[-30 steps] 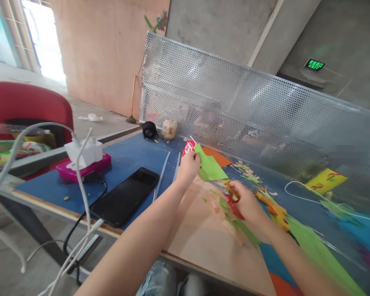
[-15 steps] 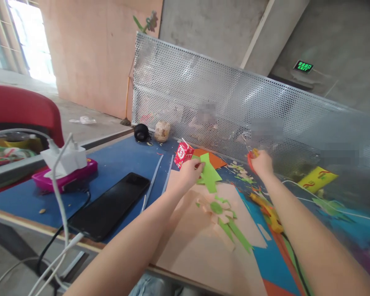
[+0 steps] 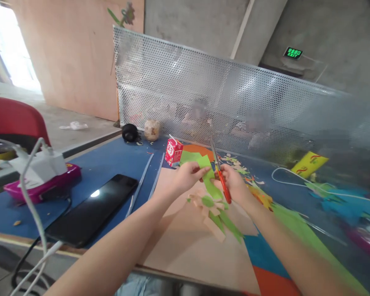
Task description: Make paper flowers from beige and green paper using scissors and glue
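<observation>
Half a second ago my right hand (image 3: 234, 185) was stretched far out toward the mesh screen; now it has come back in and sits just beside my left hand (image 3: 188, 177), and the camera has swung left.

Under both hands lies a tan sheet (image 3: 185, 242) on the blue table (image 3: 117, 158). To the left of my left hand are a black phone (image 3: 92, 209) and, further off, a pink box (image 3: 46, 185) with a white charger on top. Just beyond my left hand stands a small red carton (image 3: 173, 151).

My left hand is closed in a pinch on a green paper piece (image 3: 207, 176), held up between the hands. My right hand is wrapped around red-handled scissors (image 3: 221, 177), blades pointing up and away beside the paper; I cannot tell how far the blades are parted. Cut green and tan scraps (image 3: 217, 213) lie just below the hands.

I judge the cutting step is in hand: next, the blades need lining up on the paper's edge while the left hand holds it steady.
</observation>
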`<action>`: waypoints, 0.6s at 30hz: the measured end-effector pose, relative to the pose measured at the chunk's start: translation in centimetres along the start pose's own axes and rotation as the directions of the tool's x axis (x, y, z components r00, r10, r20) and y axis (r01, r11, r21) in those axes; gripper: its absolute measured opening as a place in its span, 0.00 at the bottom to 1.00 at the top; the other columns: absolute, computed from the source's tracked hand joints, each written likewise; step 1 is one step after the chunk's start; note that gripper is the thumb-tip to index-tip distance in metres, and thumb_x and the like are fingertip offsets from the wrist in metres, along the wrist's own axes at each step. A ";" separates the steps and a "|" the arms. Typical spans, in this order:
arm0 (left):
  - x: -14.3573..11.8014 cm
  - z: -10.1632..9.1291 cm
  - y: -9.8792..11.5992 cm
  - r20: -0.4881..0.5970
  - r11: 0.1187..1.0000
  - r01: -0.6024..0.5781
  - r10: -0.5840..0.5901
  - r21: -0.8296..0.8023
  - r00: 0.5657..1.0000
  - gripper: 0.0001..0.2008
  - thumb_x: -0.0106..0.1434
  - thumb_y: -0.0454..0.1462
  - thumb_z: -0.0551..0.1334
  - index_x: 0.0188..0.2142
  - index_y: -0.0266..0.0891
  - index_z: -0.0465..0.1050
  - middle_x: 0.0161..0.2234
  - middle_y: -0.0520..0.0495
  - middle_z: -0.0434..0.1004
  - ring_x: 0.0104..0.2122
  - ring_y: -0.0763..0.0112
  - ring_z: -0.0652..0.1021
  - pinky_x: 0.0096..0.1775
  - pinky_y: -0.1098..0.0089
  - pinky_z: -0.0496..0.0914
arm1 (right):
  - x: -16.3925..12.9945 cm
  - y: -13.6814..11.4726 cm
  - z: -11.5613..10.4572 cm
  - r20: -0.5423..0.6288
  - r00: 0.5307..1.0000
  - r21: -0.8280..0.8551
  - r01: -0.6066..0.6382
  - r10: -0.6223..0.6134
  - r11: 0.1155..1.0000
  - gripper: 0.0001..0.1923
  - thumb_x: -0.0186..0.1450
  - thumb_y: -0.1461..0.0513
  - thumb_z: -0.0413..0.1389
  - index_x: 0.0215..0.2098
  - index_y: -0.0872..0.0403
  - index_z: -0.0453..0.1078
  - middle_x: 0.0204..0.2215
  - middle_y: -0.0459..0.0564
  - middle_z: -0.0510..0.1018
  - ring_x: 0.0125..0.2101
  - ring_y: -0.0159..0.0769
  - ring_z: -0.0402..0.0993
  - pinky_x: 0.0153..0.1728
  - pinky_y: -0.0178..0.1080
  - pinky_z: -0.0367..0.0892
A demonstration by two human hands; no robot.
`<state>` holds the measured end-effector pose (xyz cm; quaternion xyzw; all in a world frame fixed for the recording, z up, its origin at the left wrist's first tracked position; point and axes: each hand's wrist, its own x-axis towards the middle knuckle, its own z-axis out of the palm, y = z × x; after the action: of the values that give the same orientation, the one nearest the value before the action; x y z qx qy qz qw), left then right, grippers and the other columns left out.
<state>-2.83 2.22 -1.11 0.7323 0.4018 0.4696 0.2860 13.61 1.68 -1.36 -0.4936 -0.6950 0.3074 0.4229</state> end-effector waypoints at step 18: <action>-0.5 -1.9 -0.5 0.487 0.902 0.044 -0.272 0.428 0.830 0.25 0.44 0.33 0.60 0.45 0.41 0.67 0.27 0.50 0.77 0.28 0.68 0.74 0.28 0.74 0.63 | -1.8 0.8 -3.3 -0.061 0.973 0.114 -0.216 0.223 0.970 0.10 0.45 0.65 0.56 0.25 0.54 0.59 0.17 0.38 0.62 0.16 0.25 0.59 0.18 0.30 0.55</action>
<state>-4.80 2.14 -0.98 0.8397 0.4535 0.1282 0.2699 17.16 0.28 -1.02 -0.5553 -0.6028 0.3705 0.4371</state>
